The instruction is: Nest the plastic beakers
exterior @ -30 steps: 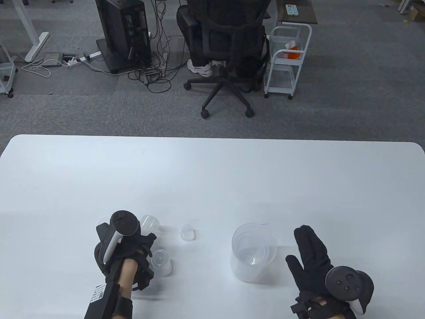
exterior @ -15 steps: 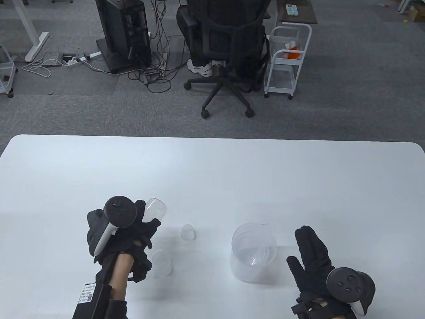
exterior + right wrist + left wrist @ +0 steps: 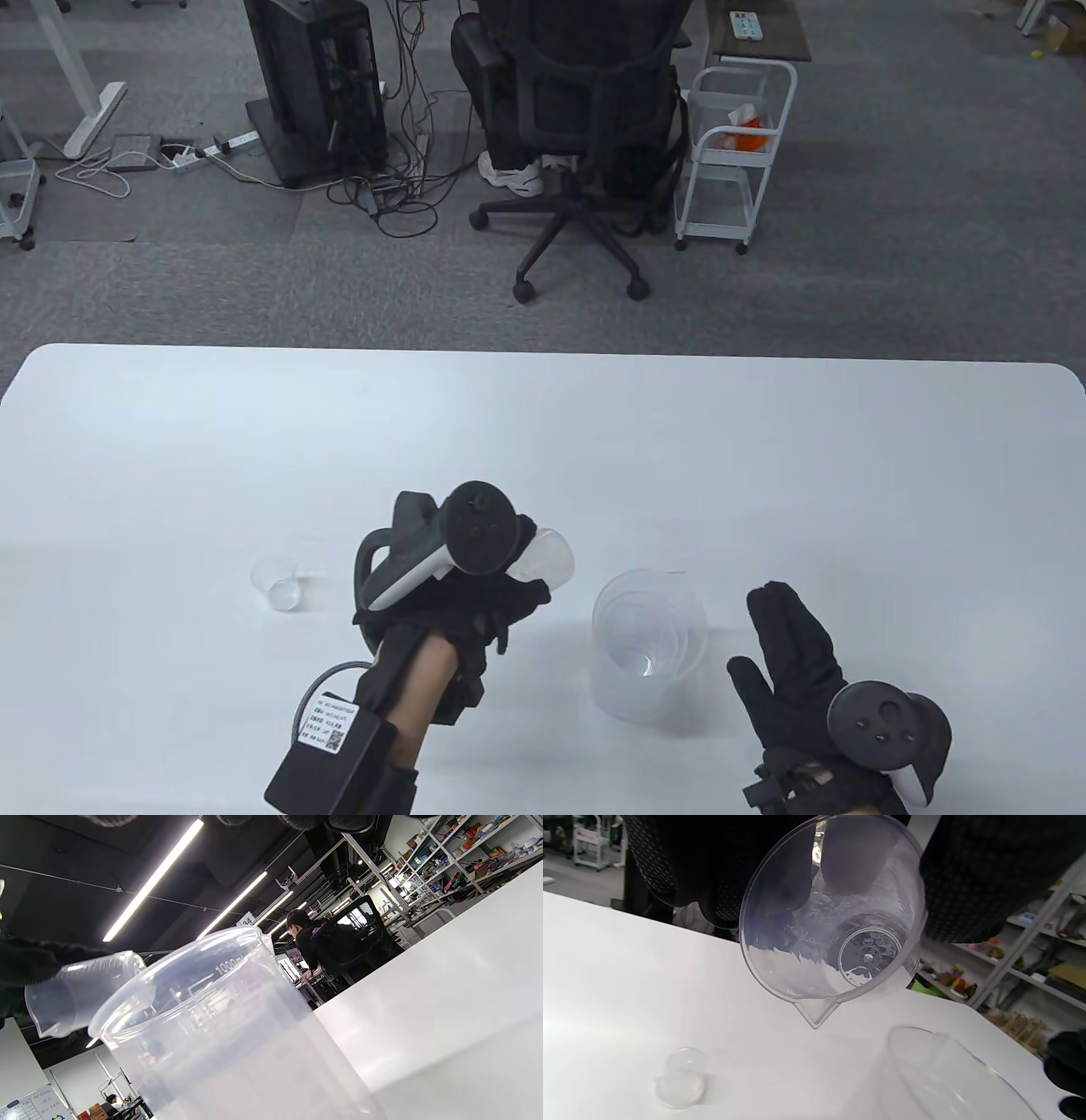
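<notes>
My left hand [image 3: 502, 594] grips a clear mid-size beaker [image 3: 551, 556] above the table, tilted on its side, just left of the large beaker [image 3: 649, 649]. In the left wrist view the held beaker [image 3: 835, 921] faces the camera mouth-on with its spout pointing down, and my fingers [image 3: 721, 866] wrap its far side. The large 1000 ml beaker [image 3: 220, 1035] stands upright with smaller beakers nested inside. A small beaker [image 3: 278, 584] stands at the left. Another small one [image 3: 681, 1077] stands below my hand. My right hand [image 3: 785, 645] rests flat and open just right of the large beaker.
The white table [image 3: 543, 441] stretches away bare behind the beakers. Beyond its far edge are an office chair [image 3: 581, 127], a white trolley [image 3: 734, 153] and a computer tower [image 3: 314, 85] on the floor.
My left hand has lifted the mid-size beaker and carried it right, close to the large beaker. A small beaker at the left is uncovered; my arm now hides two others. The right hand stayed put.
</notes>
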Demonstrator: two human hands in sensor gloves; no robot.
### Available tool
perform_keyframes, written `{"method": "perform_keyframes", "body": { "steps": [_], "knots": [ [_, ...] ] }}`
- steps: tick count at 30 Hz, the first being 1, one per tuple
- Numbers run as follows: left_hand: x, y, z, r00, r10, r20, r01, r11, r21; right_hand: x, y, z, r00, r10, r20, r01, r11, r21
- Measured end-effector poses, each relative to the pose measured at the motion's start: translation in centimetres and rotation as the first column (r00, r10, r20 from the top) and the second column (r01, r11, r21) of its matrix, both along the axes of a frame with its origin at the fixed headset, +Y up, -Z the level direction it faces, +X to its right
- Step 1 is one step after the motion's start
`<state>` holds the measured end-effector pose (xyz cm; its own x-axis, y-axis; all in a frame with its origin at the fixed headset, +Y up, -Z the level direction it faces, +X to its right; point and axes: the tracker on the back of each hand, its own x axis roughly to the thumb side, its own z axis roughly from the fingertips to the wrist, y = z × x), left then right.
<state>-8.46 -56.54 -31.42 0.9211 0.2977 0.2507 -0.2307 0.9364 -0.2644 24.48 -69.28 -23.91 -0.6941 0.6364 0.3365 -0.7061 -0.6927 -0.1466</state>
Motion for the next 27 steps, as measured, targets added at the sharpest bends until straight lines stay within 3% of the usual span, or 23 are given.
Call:
{"method": "perform_keyframes", "body": {
  "steps": [6, 14, 21, 27],
  "knots": [
    [4.8, 0.3, 0.0, 0.995, -0.049, 0.087, 0.047, 0.999, 0.025, -0.1, -0.1, -0.1, 1.0, 0.01, -0.007, -0.01, 1.0, -0.011],
    [9.4, -0.9, 0.0, 0.973, -0.172, 0.152, 0.171, 0.985, 0.018, -0.3, -0.2, -0.1, 1.0, 0.021, -0.017, -0.021, 1.0, -0.012],
    [11.0, -1.9, 0.0, 0.954, -0.247, 0.17, 0.248, 0.969, 0.02, -0.4, -0.3, -0.1, 0.999, 0.026, -0.023, -0.026, 1.0, -0.015],
    [10.8, -1.6, 0.1, 0.962, -0.214, 0.169, 0.21, 0.977, 0.045, -0.4, -0.3, 0.0, 0.999, 0.027, -0.025, -0.027, 1.0, -0.016]
  ]
}}
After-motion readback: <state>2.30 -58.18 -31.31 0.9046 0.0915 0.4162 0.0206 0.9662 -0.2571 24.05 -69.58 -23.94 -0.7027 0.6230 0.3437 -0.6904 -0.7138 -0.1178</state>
